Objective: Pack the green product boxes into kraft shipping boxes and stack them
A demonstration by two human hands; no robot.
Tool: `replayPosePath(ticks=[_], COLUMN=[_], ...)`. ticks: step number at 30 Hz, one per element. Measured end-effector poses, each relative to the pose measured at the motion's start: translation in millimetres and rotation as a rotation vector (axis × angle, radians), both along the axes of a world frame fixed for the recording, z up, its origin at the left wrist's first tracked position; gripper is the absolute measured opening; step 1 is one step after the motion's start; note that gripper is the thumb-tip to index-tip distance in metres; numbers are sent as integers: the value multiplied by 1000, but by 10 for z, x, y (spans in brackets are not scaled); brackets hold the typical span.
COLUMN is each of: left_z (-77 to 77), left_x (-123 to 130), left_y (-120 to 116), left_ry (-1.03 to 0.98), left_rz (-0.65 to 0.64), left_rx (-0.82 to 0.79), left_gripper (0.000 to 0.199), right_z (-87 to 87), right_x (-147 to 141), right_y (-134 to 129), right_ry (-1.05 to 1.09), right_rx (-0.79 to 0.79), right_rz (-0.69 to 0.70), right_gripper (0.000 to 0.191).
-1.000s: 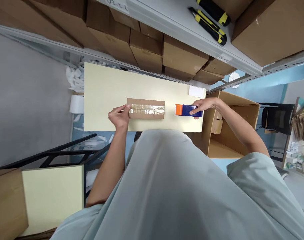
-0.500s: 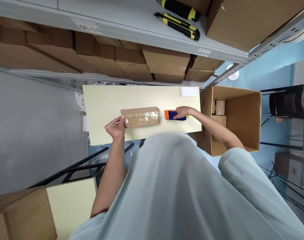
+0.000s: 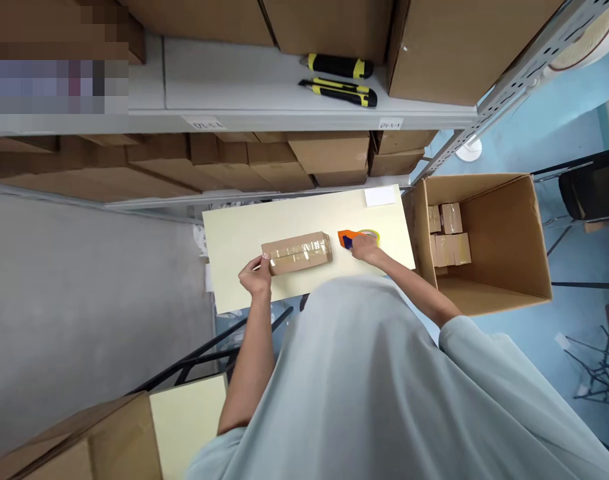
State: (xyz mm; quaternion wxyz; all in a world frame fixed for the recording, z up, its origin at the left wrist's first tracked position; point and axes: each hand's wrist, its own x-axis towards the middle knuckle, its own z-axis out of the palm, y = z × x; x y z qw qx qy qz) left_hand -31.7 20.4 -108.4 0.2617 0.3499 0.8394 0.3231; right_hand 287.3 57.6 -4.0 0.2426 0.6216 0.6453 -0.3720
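Note:
On the pale tabletop [image 3: 234, 233] lies a long, flat cardboard box [image 3: 297, 255] with shiny clear tape along its top. My left hand [image 3: 257, 275] pinches the near left corner of this box, thumb on top. To the right of the box, my right hand [image 3: 366, 249] is wrapped around an orange and blue tape dispenser [image 3: 345, 237]. The dispenser's yellow-rimmed roll shows beyond my fingers, and its handle is mostly covered by them. A small gap separates the dispenser from the box.
A white paper slip [image 3: 380, 196] lies at the table's far right. Beside the table stands a large open carton [image 3: 494, 267] holding several small boxes. Two utility knives [image 3: 338, 92] rest on the shelf [image 3: 264, 115] ahead, with cartons above and below. Another carton [image 3: 119, 433] is at lower left.
The camera view has shifted, showing more of the shelf. My right hand has turned the tape dispenser, so its orange side and tape roll now show. My left hand stays on the box.

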Motion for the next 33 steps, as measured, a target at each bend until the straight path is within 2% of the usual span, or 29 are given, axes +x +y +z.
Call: replayPosePath(ticks=[2,4,7,10,12,14,16,18,20,22,25,27,29,31,33], left_z=[128,310,675,1115,1407,1657,1844,1964,2021,2022,1931,1819,1675,1496,1269], left_x=[154,430,964,1372,1486,1493,1438,1353,1250,1139,998,949,938,931,878], left_y=[26,85,274,598,878,1196,1533,1859,2129,2308,2379,2311,2174,1973,1696], left_ry=[135,177,148,155,162,168,175,171,151,127,120,131,138,135,123], left_rz=[-36,-78,-380,-582,-636,-639,-606,-556,-516,-515,-570,-600,-605,-591,-560], left_rx=[75,201,477,694,785,847,877,865,816,752,676,665,670,651,605], left_gripper=[40,45,42,44,48,53,59,66,74,80,81,79,77,74,71], right_z=[113,271,599,1065,1424,1773,2070,2291,2422,2469,2430,2384,2341,2271,2106], right_x=[80,122,93,-34,-158,-305,-472,-647,-815,-955,-1102,-1170,-1217,-1227,-1175], right_y=[-40,-7,228,627,933,1248,1559,1845,2080,2250,2408,2480,2538,2556,2489], right_ry=[9,0,56,152,219,272,292,272,235,211,199,187,173,157,188], right_rx=[86,185,339,535,659,755,812,820,789,749,706,699,724,763,856], right_rz=[-33,-42,-67,-56,-13,48,116,188,245,276,290,288,273,252,228], right_gripper=[47,49,60,69,69,64,60,57,54,49,38,35,41,52,61])
